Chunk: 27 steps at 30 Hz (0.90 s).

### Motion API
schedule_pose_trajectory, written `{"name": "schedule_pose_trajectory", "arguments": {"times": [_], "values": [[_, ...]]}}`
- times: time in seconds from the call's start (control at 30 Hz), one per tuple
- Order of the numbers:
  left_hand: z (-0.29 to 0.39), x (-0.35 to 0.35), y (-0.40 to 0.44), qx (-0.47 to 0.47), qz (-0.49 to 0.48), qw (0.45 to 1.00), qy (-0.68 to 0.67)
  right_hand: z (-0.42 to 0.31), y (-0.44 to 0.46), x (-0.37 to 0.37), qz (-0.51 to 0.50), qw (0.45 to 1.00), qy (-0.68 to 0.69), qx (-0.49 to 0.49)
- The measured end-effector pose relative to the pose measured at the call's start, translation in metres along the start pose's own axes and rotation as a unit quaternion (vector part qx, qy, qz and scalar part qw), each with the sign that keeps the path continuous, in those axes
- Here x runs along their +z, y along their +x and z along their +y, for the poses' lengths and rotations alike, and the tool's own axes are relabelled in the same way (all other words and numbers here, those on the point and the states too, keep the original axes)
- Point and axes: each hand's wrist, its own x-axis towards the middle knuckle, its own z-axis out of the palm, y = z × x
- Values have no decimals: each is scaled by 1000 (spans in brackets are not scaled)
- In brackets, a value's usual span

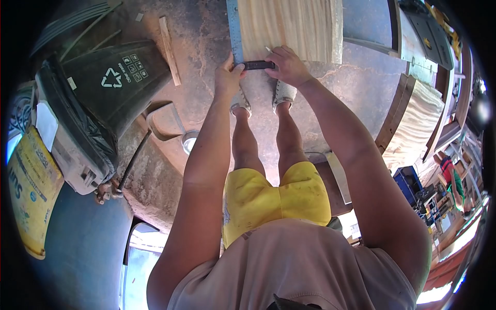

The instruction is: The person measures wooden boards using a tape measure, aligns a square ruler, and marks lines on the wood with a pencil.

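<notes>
A wooden board (289, 28) with streaked grain lies at the top middle of the head view. Along its left edge runs the long bluish blade (235, 31) of a try square, and the black stock (253, 65) of that square crosses near the board's close edge. My left hand (228, 76) grips the square at its corner, thumb against the stock. At the other end of the stock, my right hand (288, 66) is closed with its fingers touching it. A thin pale pencil (268, 49) sticks out from the right fingers, its tip over the board.
My feet in light shoes (284, 93) stand just below the board. A black recycling bin (116, 77) and a wood strip (169, 51) lie left. More boards (416, 119) lean at right. Another person (450, 178) is far right.
</notes>
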Motion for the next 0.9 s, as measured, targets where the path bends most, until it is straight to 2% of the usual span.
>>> {"name": "schedule_pose_trajectory", "arguments": {"times": [0.67,0.73,0.77,0.83,0.9], "values": [[-4,1,3,13,1,1000,-9,-3,3,-5,-6,1000,1,-7],[-4,2,2,15,1,1000,-18,-7,7,-8,8,999,31,35],[-4,2,3,5,11,1000,-20,-10,11,-8,8,999,30,35],[-5,4,2,-5,18,1000,-23,-16,22,-3,105,994,27,12],[-4,3,2,5,16,1000,-24,-19,35,1,97,995,3,-7]]}}
